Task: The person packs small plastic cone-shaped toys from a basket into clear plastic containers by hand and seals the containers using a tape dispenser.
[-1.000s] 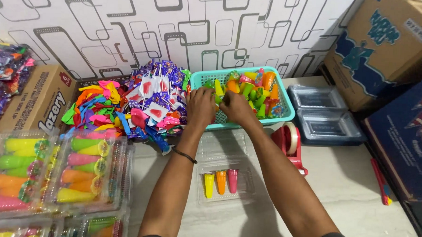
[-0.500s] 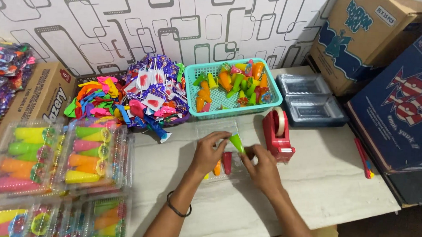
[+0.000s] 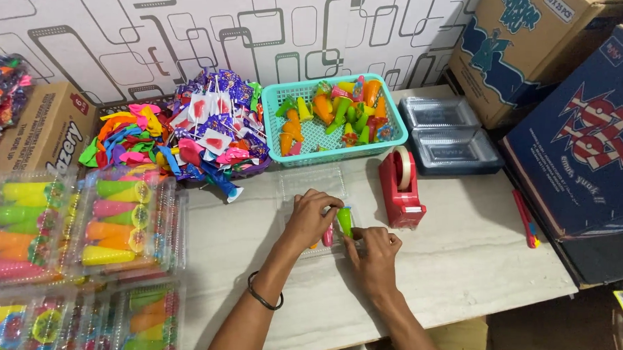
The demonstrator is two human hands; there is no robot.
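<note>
A clear plastic clamshell box (image 3: 315, 182) lies open on the white table. My left hand (image 3: 312, 216) rests over its front half, fingers curled on the small cone-shaped toys inside; a pink one (image 3: 328, 234) shows beside it. My right hand (image 3: 374, 252) pinches a green cone toy (image 3: 345, 220) and holds it down in the box next to the pink one. A black band sits on my left wrist.
A teal basket (image 3: 389, 140) of loose cone toys stands behind the box. A red tape dispenser (image 3: 401, 188) is at right, empty clear boxes (image 3: 445, 135) beyond it. Balloons and lollipops (image 3: 182, 136) are piled at left, filled boxes (image 3: 82, 222) stacked at far left. Cardboard cartons (image 3: 575, 136) line the right.
Both hands have come back from the teal basket to the open clear box. The right hand has brought a green cone toy and lowered it into the box.
</note>
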